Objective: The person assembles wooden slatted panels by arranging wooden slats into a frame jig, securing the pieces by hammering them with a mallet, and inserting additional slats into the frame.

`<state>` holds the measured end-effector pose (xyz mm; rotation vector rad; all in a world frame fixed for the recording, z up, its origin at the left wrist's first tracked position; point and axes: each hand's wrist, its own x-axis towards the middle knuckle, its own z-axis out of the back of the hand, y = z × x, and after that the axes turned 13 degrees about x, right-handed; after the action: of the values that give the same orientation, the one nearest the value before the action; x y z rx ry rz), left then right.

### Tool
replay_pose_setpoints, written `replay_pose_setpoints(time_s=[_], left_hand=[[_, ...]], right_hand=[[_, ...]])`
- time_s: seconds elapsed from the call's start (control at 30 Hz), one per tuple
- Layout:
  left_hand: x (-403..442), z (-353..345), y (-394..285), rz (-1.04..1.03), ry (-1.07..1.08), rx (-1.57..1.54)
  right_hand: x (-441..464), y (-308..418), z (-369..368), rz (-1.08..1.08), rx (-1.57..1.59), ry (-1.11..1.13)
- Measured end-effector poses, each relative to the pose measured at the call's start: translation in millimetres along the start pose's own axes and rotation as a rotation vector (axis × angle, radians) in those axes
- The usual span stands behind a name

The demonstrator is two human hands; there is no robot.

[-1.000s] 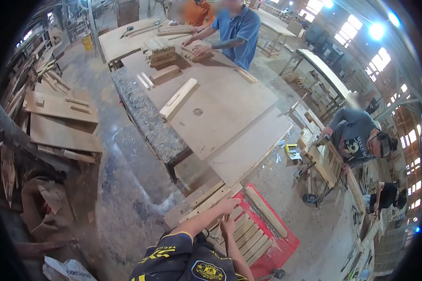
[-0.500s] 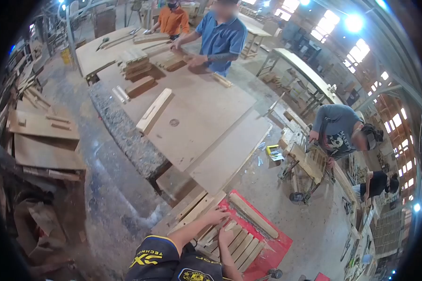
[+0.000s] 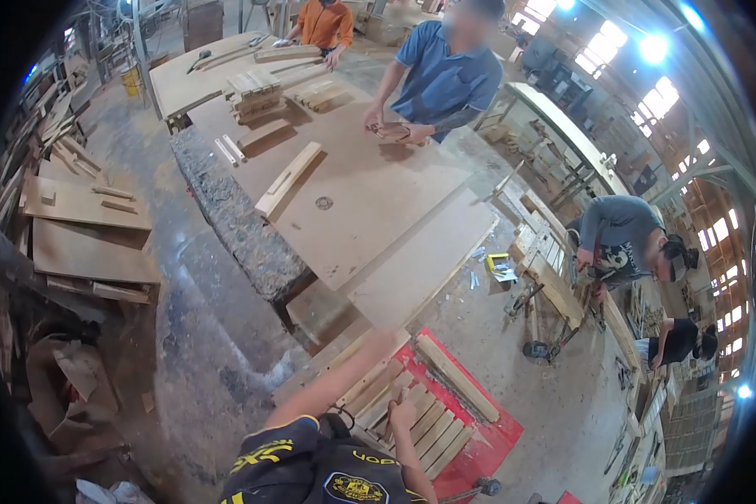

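Observation:
My left hand (image 3: 380, 343), smeared by motion, is over the wood beside the table's near corner; its fingers cannot be made out. Close to the upper ends of the wooden slats (image 3: 435, 427), my right hand (image 3: 402, 412) is closed, and what it grips is hidden. Those slats lie side by side on a red surface (image 3: 501, 437). A thicker wooden bar (image 3: 455, 375) rests along the far side of the red surface, roughly across from the slat ends.
Ahead is a large table (image 3: 370, 218) with a long block (image 3: 288, 181) and stacked wood pieces (image 3: 254, 92). A person in blue (image 3: 449, 80) holds a piece behind it. Another person in grey (image 3: 617, 231) bends over a workpiece at right. Boards (image 3: 92, 252) lie at left.
My left hand has moved away from my right hand, up and left toward the table corner. My right hand stays by the slats. The person in blue has shifted right, holding a wood piece.

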<state>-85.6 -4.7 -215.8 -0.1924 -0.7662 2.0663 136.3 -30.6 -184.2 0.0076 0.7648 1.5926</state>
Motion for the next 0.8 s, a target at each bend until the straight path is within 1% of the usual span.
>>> replay_pose_setpoints(time_s=[0.03, 0.07, 0.1, 0.13, 0.2, 0.23, 0.3, 0.33, 0.37, 0.4, 0.43, 0.47, 0.5, 0.53, 0.57, 0.6, 0.63, 0.67, 0.7, 0.73, 0.77, 0.8], left_hand=[[33, 57, 22, 0.146, 0.261, 0.251], [45, 110, 28, 0.204, -0.254, 0.323], [69, 146, 64, 0.266, -0.430, 0.361], [91, 174, 115, 0.358, -0.499, 0.391], [119, 231, 198, 0.537, -0.295, 0.353], [123, 259, 215, 0.594, -0.162, 0.340], [121, 309, 185, 0.633, 0.097, 0.307], [119, 311, 183, 0.528, 0.213, 0.255], [117, 303, 177, 0.417, 0.350, 0.206], [109, 282, 158, 0.165, 0.463, 0.224], [87, 258, 119, 0.025, 0.587, 0.198], [66, 235, 79, -0.113, 0.707, 0.152], [42, 217, 29, -0.134, 0.816, 0.094], [16, 173, 19, -0.226, 0.923, 0.071], [-7, 145, -2, -0.287, 1.052, 0.123], [-31, 111, -14, -0.381, 1.105, 0.168], [-55, 80, -11, -0.517, 1.047, 0.079], [-78, 31, 9, -0.724, 0.887, 0.087], [-85, 20, -3, -0.703, 1.007, 0.389], [-92, 27, -18, -0.621, 0.994, 0.476], [-93, 40, -29, -0.571, 0.941, 0.400], [-95, 44, -29, -0.587, 0.895, 0.296]], right_hand=[[0, -2, 1, 0.009, 0.003, 0.025], [-3, -5, 0, 0.013, 0.012, 0.052], [-4, -7, 0, 0.031, 0.038, 0.044], [-2, -6, 0, 0.003, 0.062, 0.069], [1, -1, 2, -0.049, 0.107, 0.110], [2, -1, 4, -0.037, 0.127, 0.108], [1, 5, 12, -0.044, 0.135, 0.104], [-6, 7, 14, -0.067, 0.147, 0.102], [-6, 5, 11, 0.060, 0.183, 0.073], [-6, -1, 6, 0.166, 0.213, 0.042], [-3, -2, 2, 0.176, 0.164, 0.013], [-2, -8, 4, 0.050, 0.173, 0.100], [1, -14, 0, -0.005, 0.169, 0.102], [2, -15, -2, -0.019, 0.240, 0.070], [-7, -19, -2, -0.043, 0.249, 0.096], [-11, -17, 2, -0.044, 0.257, 0.119], [-4, -8, 10, -0.020, 0.265, 0.134], [0, -13, 3, -0.002, 0.243, 0.071], [6, -28, -14, 0.038, 0.220, 0.005], [15, -40, -25, 0.092, 0.200, 0.031], [15, -39, -23, 0.145, 0.162, 0.063], [6, -27, -12, 0.114, 0.169, 0.092]])
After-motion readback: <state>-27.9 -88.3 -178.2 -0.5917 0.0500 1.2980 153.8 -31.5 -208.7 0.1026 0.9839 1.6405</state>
